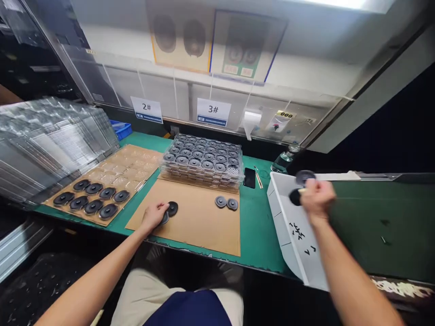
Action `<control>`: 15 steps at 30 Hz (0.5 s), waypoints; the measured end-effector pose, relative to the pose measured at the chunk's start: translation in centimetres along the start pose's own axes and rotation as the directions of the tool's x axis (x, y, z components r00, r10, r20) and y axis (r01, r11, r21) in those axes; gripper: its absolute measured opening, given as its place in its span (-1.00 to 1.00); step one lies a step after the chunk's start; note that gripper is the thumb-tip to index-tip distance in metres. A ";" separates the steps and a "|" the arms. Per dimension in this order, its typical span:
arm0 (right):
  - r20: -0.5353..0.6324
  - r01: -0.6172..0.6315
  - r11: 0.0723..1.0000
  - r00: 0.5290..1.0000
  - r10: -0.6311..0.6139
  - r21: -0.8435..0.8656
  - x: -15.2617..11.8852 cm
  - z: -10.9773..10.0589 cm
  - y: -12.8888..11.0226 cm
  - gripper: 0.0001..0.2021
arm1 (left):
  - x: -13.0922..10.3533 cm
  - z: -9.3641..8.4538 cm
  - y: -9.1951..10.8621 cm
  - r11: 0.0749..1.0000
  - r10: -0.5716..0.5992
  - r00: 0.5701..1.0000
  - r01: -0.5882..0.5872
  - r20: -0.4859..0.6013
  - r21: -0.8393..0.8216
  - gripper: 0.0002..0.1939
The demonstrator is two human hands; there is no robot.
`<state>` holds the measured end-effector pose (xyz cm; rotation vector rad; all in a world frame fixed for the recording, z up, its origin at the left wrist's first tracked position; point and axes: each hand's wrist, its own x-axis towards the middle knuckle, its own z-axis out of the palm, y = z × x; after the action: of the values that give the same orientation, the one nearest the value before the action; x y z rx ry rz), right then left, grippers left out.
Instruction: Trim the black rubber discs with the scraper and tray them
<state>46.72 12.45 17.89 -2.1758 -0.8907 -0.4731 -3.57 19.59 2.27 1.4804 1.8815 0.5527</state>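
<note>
Your left hand point(154, 216) rests over the cardboard point(200, 226) on the table point(256, 226), fingertips at a grey disc point(165, 219) just beside a black disc point(173, 208), though you cannot tell whether that grip is clamped. Your right hand point(318, 197) has its grip closed on blurred dark discs point(305, 177) above the white bin point(277, 222). Two more discs point(220, 201) lie side by side near the cardboard's right edge, below the stacked plastic trays point(204, 174).
</note>
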 end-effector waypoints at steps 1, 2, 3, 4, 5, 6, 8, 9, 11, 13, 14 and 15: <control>0.134 0.014 0.999 0.991 -0.018 0.029 -4.0 3.0 -2.5 -0.70 | 0.7 0.9 0.2 0.999 0.025 0.999 -0.025 0.023 0.019 -0.68; 0.251 0.018 0.998 0.968 -0.031 0.057 -8.2 6.0 -4.9 -0.73 | 1.2 1.8 0.3 0.998 0.050 0.998 -0.051 0.044 0.037 -0.69; 0.350 0.017 0.996 0.936 -0.045 0.084 -12.3 8.7 -7.2 -0.72 | 1.5 2.5 0.5 0.996 0.074 0.995 -0.078 0.062 0.053 -0.69; 0.431 0.001 0.995 0.901 -0.046 0.104 -16.1 11.1 -9.4 -0.72 | 1.7 3.0 0.6 0.993 0.096 0.992 -0.101 0.077 0.066 -0.69; 0.489 -0.022 0.993 0.872 -0.038 0.117 -19.3 13.2 -11.3 -0.71 | 1.7 3.2 0.5 0.989 0.115 0.989 -0.122 0.090 0.078 -0.70; 0.533 -0.048 0.990 0.846 -0.029 0.129 -21.9 15.0 -13.0 -0.70 | 1.7 3.3 0.4 0.986 0.130 0.986 -0.139 0.100 0.087 -0.70; 0.595 -0.104 0.985 0.804 0.001 0.140 -25.1 17.4 -15.2 -0.69 | 1.5 3.1 -0.1 0.981 0.154 0.981 -0.166 0.120 0.096 -0.70; 0.616 -0.129 0.981 0.788 0.014 0.143 -25.7 18.2 -15.8 -0.69 | 1.4 3.0 -0.3 0.980 0.163 0.978 -0.176 0.129 0.095 -0.70; 0.647 -0.169 0.975 0.762 0.036 0.145 -25.8 19.0 -16.2 -0.68 | 1.2 2.7 -0.8 0.979 0.175 0.974 -0.188 0.144 0.083 -0.71; 0.667 -0.194 0.970 0.744 0.046 0.149 -25.0 19.4 -15.7 -0.67 | 1.3 2.6 -1.2 0.979 0.182 0.971 -0.193 0.152 0.059 -0.71; 0.673 -0.203 0.967 0.738 0.047 0.154 -24.6 19.5 -15.4 -0.67 | 1.3 2.6 -1.3 0.980 0.185 0.971 -0.193 0.154 0.043 -0.71; 0.676 -0.210 0.963 0.736 0.044 0.167 -24.3 19.6 -15.2 -0.67 | 1.4 2.6 -1.3 0.981 0.188 0.970 -0.194 0.154 0.025 -0.72</control>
<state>20.13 23.54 -1.52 -2.1731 -1.0833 0.5171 -2.74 20.41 -0.79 1.6928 1.6531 0.4776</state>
